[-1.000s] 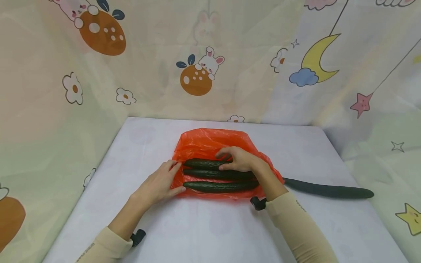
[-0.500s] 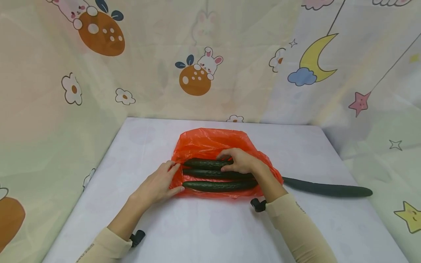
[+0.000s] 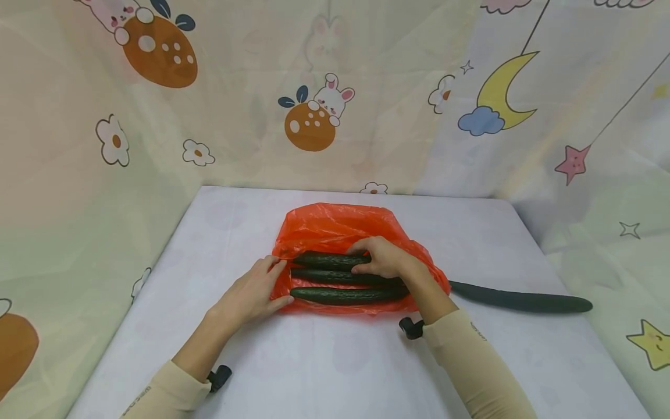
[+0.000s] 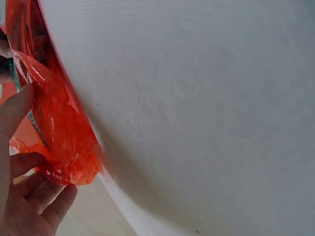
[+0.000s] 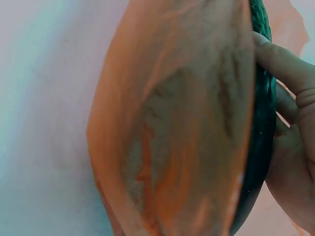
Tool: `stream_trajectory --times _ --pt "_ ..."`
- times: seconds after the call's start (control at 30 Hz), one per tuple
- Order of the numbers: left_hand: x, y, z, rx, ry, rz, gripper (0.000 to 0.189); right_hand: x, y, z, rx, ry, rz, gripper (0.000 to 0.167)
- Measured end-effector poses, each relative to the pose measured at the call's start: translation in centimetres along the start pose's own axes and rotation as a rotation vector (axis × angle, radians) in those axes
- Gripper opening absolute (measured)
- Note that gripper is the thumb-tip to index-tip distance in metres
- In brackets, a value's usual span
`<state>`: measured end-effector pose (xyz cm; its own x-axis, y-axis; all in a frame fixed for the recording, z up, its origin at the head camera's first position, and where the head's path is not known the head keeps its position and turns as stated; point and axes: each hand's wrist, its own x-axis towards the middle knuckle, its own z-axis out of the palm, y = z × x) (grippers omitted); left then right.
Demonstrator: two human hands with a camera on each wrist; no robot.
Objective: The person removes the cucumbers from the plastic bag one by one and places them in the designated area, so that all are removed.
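A thin red plastic bag (image 3: 335,224) lies on the white table, its mouth spread at the left. Three dark green cucumbers lie side by side in it: a far cucumber (image 3: 324,260), a middle cucumber (image 3: 324,276) and a near cucumber (image 3: 345,295). My left hand (image 3: 255,290) holds the bag's left edge, thumb and fingers spread along it; in the left wrist view crinkled red film (image 4: 64,132) lies against the fingers. My right hand (image 3: 381,256) grips the far cucumber, fingers arched over it and thumb on the near side. The cucumbers' right ends are partly hidden by my right arm.
Another long cucumber (image 3: 523,300) lies outside on the right, its left end reaching the bag's edge. The white table (image 3: 335,361) runs back to a hanging cloth (image 3: 398,128) printed with cartoons, which also closes off both sides.
Over the last second my right hand has settled slightly, its fingers drawing in a little at the far cucumber. The left hand, bag and cucumbers stay essentially in place.
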<state>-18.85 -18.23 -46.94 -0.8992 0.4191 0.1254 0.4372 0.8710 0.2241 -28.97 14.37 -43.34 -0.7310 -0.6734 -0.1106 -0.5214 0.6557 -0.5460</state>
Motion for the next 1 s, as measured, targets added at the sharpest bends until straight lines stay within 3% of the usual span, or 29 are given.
stream_trajectory --times 0.33,0.7,1.0 --pt "0.0 -0.1 0.2 -0.088 -0.010 -0.061 0.094 -0.7 0.1 0.2 -0.005 0.004 -0.031 0.041" --pt "0.3 -0.3 -0.1 -0.116 -0.047 -0.119 0.097 -1.6 -0.6 -1.1 0.007 0.007 -0.089 0.041" --pt "0.5 -0.8 -0.1 -0.114 -0.035 -0.101 0.089 -2.3 -1.7 -2.1 0.070 0.013 -0.147 0.040"
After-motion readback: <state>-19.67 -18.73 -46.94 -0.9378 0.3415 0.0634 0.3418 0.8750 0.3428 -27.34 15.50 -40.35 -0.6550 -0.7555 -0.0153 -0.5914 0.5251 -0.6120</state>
